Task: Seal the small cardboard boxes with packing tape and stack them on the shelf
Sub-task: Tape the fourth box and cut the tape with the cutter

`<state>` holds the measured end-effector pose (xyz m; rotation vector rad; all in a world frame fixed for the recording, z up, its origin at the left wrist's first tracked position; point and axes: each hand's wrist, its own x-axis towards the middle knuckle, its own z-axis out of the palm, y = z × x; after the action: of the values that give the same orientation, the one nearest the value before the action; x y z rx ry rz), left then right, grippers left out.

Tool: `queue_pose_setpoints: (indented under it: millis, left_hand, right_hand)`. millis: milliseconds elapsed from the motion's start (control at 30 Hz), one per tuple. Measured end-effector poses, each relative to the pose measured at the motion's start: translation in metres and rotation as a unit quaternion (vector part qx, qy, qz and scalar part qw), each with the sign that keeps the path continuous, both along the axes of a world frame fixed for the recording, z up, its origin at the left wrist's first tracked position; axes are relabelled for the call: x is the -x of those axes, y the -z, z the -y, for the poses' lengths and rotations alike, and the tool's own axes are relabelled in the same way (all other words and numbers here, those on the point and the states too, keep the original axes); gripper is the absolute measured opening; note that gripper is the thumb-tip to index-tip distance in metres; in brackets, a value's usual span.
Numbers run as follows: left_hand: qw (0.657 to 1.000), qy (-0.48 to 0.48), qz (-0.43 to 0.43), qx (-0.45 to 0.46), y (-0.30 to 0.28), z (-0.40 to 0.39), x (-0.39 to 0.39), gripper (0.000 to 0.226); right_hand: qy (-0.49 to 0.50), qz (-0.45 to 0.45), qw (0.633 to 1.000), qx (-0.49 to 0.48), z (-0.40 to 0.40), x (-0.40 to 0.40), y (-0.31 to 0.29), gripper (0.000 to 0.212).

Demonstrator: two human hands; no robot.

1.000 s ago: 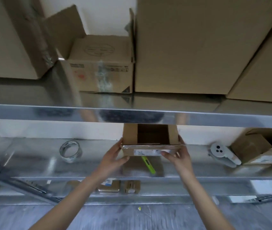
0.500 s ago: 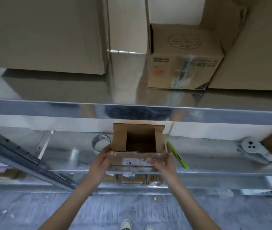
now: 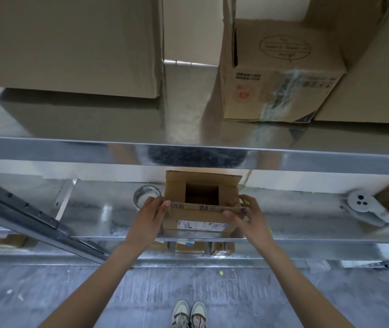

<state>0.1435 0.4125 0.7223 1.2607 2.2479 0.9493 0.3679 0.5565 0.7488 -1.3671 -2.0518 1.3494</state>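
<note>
Top steel shelf: three brown cardboard cartons, one printed (image 3: 281, 74). Middle shelf: one open small cardboard box (image 3: 200, 204), one clear tape roll (image 3: 146, 194), one grey tape dispenser (image 3: 364, 209). Two hands; two shoes.

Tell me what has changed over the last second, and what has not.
The view swung left, so the tape roll now sits just behind the left hand and the green cutter is almost hidden behind the right hand. Both hands still grip the small open box at its front corners on the middle shelf; its flaps remain open and untaped. The white tape dispenser lies untouched.
</note>
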Motion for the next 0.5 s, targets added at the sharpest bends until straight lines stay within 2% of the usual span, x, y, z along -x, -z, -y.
queue_pose_setpoints:
  millis: [67, 133, 233, 300, 367, 433, 500]
  left_hand:
    - [1.000, -0.012, 0.001, 0.007, -0.002, -0.004, 0.001, 0.020]
    - [1.000, -0.007, 0.021, -0.002, 0.002, -0.010, 0.003, 0.009]
    - [0.999, -0.022, 0.013, 0.046, 0.001, -0.015, 0.002, 0.023]
    - [0.998, -0.032, 0.022, 0.054, 0.005, -0.018, -0.001, 0.026]
    - [0.998, -0.040, 0.035, 0.035, 0.007, -0.018, -0.001, 0.029]
    - [0.998, -0.034, 0.051, 0.015, 0.008, -0.021, 0.000, 0.040]
    - [0.998, -0.029, 0.052, 0.013, 0.009, -0.021, -0.001, 0.041]
  right_hand:
    - [-0.016, 0.007, 1.000, 0.023, -0.008, 0.000, -0.001, 0.022]
    - [0.018, -0.004, 0.999, 0.041, -0.016, 0.003, 0.002, 0.027]
    - [0.031, 0.030, 0.999, -0.015, -0.022, 0.008, 0.008, 0.018]
    - [0.042, 0.016, 0.999, -0.011, -0.024, 0.013, 0.006, 0.042]
    - [0.003, 0.055, 0.996, -0.066, -0.031, 0.018, 0.000, 0.074]
    - [-0.100, 0.187, 0.959, -0.186, -0.041, 0.027, -0.007, 0.094]
    - [-0.187, 0.261, 0.910, -0.262, -0.045, 0.039, -0.019, 0.096]
